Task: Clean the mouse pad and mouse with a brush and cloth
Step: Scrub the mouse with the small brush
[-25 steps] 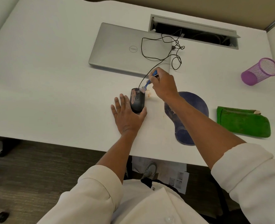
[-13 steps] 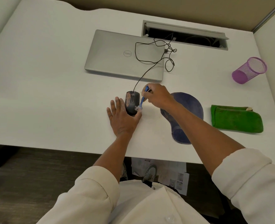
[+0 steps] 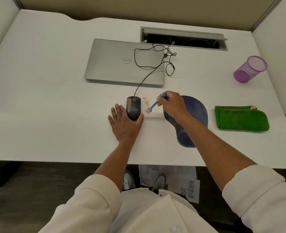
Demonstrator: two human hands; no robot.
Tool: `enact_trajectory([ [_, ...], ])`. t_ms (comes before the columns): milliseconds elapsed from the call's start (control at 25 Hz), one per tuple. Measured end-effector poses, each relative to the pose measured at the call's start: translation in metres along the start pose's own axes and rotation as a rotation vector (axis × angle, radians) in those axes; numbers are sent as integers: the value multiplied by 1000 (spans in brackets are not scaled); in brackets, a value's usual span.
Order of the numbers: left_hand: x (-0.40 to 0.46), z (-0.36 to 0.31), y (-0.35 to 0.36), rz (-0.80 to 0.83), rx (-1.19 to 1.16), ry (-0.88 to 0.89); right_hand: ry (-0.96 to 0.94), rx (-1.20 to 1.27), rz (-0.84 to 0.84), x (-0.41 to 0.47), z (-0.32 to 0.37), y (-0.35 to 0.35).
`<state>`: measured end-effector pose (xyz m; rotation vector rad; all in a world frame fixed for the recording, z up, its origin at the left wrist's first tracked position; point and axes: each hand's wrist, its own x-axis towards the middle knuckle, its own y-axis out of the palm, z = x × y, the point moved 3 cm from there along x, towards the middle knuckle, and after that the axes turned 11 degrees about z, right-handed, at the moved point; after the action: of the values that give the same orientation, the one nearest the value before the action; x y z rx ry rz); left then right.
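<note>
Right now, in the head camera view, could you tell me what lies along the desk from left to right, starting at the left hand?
left hand → mouse → brush → right hand → mouse pad → green cloth

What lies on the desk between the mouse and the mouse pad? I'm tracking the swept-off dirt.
In the head view, orange-brown crumbs and the blue brush bristles lie between mouse and mouse pad.

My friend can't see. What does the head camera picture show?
A left hand steadies a black mouse on a white desk, while the right hand holds a blue brush beside it over crumbs. Nearby lie a mouse pad, green cloth and closed laptop.
</note>
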<state>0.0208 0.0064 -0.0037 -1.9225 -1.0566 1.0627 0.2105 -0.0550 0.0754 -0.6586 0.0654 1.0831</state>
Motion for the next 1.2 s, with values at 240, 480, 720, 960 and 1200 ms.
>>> enact_trajectory([
  [240,-1,1,-3,7,9,1,3,41,-35,-15,-12,-7],
  [480,-2,6,-8,25,17,18,33,42,-72,-29,-20,-11],
  [720,-6,12,-11,65,68,66,66,58,-110,-38,-26,-10],
  [960,-27,15,-23,-59,104,333,126,32,-189,-49,-37,-8],
  [1200,-54,-25,-2,168,33,661,127,44,-216,-73,-42,7],
])
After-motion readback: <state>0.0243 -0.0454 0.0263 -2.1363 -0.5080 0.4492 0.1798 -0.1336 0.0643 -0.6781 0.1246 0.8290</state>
